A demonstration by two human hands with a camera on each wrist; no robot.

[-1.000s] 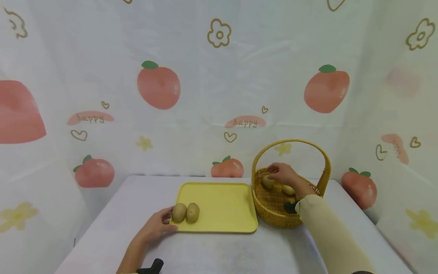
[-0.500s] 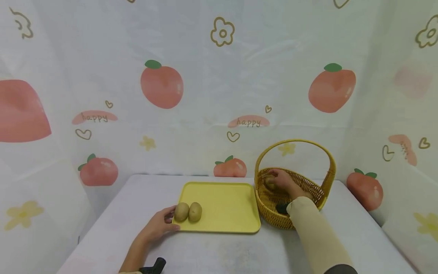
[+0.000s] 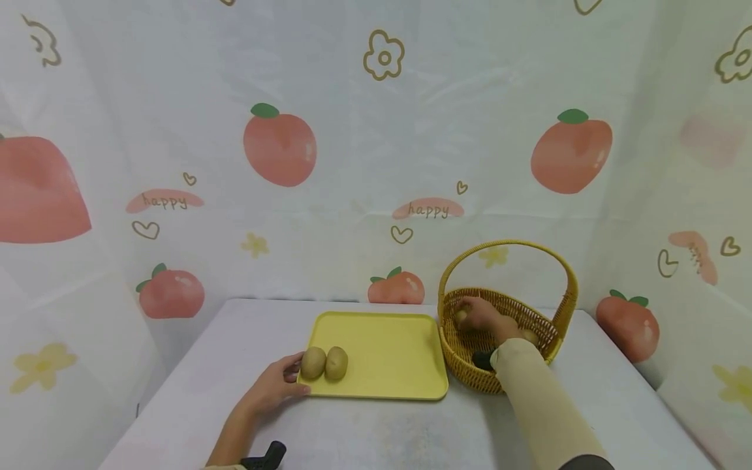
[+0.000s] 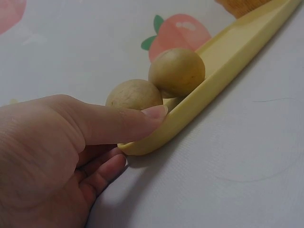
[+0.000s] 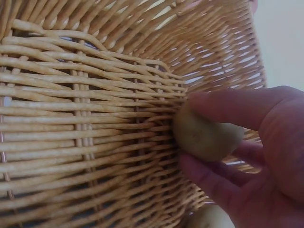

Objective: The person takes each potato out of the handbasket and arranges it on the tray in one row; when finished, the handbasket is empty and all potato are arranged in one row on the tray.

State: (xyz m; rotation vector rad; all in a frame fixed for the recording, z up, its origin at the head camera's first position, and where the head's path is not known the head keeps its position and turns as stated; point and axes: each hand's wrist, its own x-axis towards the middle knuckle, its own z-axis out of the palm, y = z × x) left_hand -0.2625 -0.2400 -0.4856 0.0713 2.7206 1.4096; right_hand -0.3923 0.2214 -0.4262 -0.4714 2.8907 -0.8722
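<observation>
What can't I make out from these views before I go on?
- Kiwi in the right hand: head view, mostly hidden by the fingers.
- Basket floor: head view, covered by hand and sleeve; how many fruits lie inside is unclear. A second fruit is cut off by the bottom edge of the right wrist view.
- Left hand fingers under the tray corner: hidden by the tray rim.

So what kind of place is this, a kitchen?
Probably not a kitchen: it looks like a small staged tabletop booth. A table sits inside a fruit-printed curtain, with only a yellow tray and wicker basket.
</observation>
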